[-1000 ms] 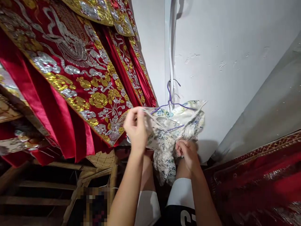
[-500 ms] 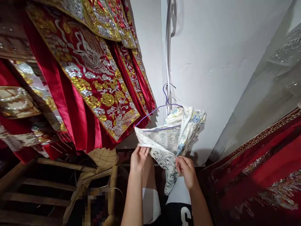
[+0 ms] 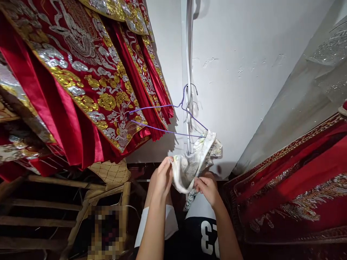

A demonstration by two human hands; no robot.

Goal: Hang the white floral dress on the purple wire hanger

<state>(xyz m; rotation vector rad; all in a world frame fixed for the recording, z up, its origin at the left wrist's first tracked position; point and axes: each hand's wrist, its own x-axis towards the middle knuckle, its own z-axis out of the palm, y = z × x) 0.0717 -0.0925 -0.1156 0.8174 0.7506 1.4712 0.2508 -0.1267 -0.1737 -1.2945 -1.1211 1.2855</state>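
A white garment with a green and blue floral print [image 3: 202, 159] hangs from the right shoulder of a purple hanger [image 3: 165, 106]. The hanger's left end is bare and reaches in front of a red embroidered skirt. My left hand [image 3: 164, 175] is closed on the garment's left edge, below the hanger. Lower on the right, my right hand [image 3: 206, 188] pinches the front edge of the same garment. The neck opening sags in a loop between both hands. The hanger's hook hangs at a white vertical strip [image 3: 187, 54].
Red skirts with gold and silver embroidery [image 3: 105, 101] hang at the left. Below them stand a bamboo chair [image 3: 78, 206] and a woven fan-like piece [image 3: 112, 173]. A white wall [image 3: 230, 94] rises ahead. More red beaded fabric [image 3: 306, 195] lies along the right.
The garment's left shoulder has come off the hanger, and my left hand has drawn it down. The hanger has tilted. The view has shifted somewhat.
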